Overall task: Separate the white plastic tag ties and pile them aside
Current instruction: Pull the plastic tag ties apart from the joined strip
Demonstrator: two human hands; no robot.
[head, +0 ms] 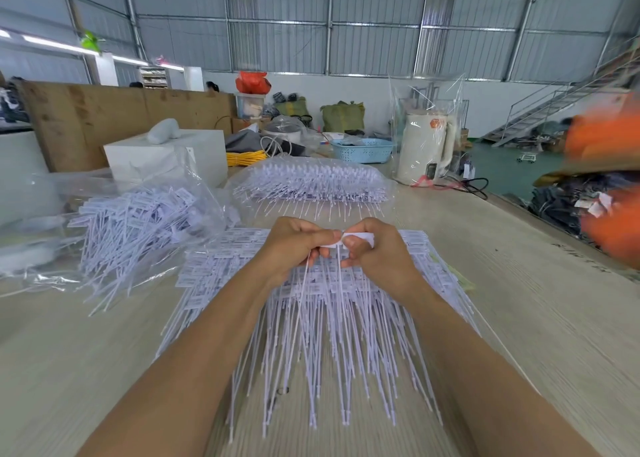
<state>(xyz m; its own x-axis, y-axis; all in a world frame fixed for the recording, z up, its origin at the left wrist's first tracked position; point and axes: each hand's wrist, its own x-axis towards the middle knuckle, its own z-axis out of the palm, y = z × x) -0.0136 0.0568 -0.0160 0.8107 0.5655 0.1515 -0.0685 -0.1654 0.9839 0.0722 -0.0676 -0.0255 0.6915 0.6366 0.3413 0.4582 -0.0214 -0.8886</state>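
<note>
A white tag tie [358,240] is pinched between the curled fingers of the left hand [294,245] and the right hand [375,248], raised over the unsorted tag ties [329,318] spread on the counter [536,318]; a separated pile [138,224] is seen at the left

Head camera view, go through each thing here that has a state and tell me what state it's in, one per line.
Left hand: fingers curled, pinching tag ties.
Right hand: fingers curled, pinching a white tag.
Held tag ties: lifted at the tag end, tails hanging down.
Main stack of ties: spread flat on the table.
Left pile: loose, on an opened plastic bag.
Far bundle: wrapped in clear plastic.
Kettle: upright, inside a clear bag.
</note>
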